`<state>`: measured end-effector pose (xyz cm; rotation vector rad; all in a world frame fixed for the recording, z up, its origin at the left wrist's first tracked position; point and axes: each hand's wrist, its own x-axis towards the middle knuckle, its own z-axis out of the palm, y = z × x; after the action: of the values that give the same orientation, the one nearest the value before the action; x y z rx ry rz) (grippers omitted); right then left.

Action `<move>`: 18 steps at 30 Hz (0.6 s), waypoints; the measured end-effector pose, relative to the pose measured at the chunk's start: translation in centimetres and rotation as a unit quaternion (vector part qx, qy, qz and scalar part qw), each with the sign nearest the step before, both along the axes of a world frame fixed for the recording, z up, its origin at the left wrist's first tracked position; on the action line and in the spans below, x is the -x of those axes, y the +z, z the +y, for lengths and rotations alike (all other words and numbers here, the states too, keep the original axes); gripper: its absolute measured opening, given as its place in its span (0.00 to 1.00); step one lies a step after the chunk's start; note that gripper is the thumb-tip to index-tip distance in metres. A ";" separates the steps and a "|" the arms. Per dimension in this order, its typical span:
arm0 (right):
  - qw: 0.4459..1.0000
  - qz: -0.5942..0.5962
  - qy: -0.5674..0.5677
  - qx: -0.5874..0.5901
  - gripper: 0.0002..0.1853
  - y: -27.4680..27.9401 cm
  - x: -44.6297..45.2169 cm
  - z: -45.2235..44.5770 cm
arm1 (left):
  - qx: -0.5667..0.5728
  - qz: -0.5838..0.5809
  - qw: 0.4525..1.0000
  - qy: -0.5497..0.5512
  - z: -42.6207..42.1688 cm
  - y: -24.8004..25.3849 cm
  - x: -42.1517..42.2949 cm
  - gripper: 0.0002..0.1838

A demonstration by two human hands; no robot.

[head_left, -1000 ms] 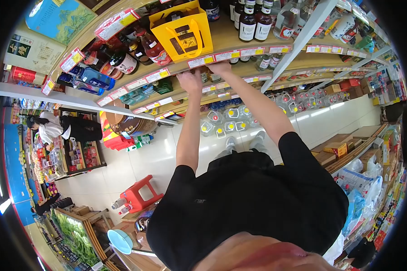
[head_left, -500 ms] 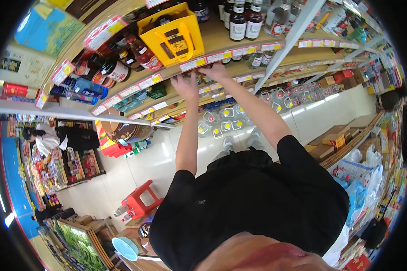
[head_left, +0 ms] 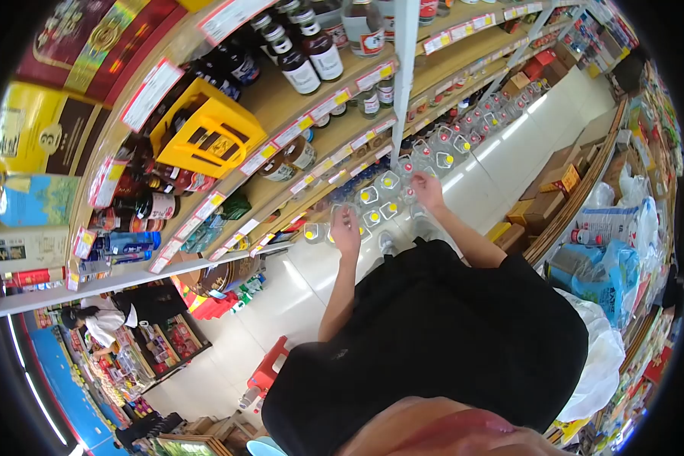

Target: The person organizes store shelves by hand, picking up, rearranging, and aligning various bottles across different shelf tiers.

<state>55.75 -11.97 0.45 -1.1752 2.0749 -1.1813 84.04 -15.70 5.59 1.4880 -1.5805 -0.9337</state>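
Observation:
My left hand hangs in the air in front of the shelves, over the clear jugs on the floor. Its fingers are apart and slightly bent, with nothing visible in them. To the right, my right hand is also off the shelf, fingers loosely curled and nothing seen in it. Below and behind the hands stand clear jugs with yellow caps. On a shelf to the upper left is a yellow gift bag; round jars sit on the tier beneath. Dark bottles with white labels stand beyond the bag.
A grey shelf post rises by the bottles. Cardboard boxes and plastic bags line the right side. A red stool stands on the floor at lower left. Another person in a white top is at far left.
Both hands have come back from the lower shelf edge into the air and moved apart. The view has turned, and the yellow bag now appears farther left and tilted.

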 end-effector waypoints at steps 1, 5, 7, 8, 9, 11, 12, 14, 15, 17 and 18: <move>1.000 -0.008 -0.024 0.009 0.15 0.7 1.5 -0.6 | 0.053 -0.034 0.998 -0.027 -1.2 1.1 1.3 0.18; 0.989 -0.073 -0.082 0.097 0.14 6.4 7.5 -6.1 | 0.126 -0.040 0.989 -0.065 -9.1 3.7 8.3 0.24; 0.986 -0.062 -0.075 0.138 0.17 7.8 11.1 -9.8 | 0.157 -0.051 0.983 -0.075 -12.8 6.3 12.1 0.28; 0.983 -0.064 -0.072 0.158 0.19 9.1 12.4 -11.5 | 0.151 -0.079 0.983 -0.075 -14.3 7.2 13.7 0.30; 0.986 -0.054 -0.060 0.148 0.21 9.9 13.7 -13.2 | 0.167 -0.076 0.980 -0.075 -15.8 7.3 15.2 0.32; 0.991 -0.031 -0.032 0.128 0.25 11.0 16.5 -16.4 | 0.199 -0.069 0.975 -0.071 -18.3 7.6 18.0 0.36; 0.993 -0.026 0.006 0.115 0.27 11.0 17.9 -17.8 | 0.192 -0.096 0.975 -0.052 -19.2 7.4 19.2 0.38; 0.992 -0.017 0.082 0.090 0.32 10.4 20.0 -20.4 | 0.173 -0.151 0.973 -0.012 -20.3 6.9 20.6 0.43; 0.992 -0.002 0.102 0.078 0.33 9.9 20.8 -21.7 | 0.174 -0.160 0.972 0.006 -20.7 6.7 21.1 0.44; 0.988 0.027 0.141 0.054 0.34 8.9 21.5 -23.6 | 0.174 -0.178 0.968 0.040 -20.9 6.3 22.0 0.46; 0.986 0.031 0.152 0.062 0.34 8.5 21.7 -23.9 | 0.183 -0.167 0.968 0.042 -20.7 6.3 22.2 0.44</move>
<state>34.09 -35.87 8.91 -1.5414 1.8023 -1.1498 61.85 -36.42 11.88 1.4807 -1.7948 -0.3259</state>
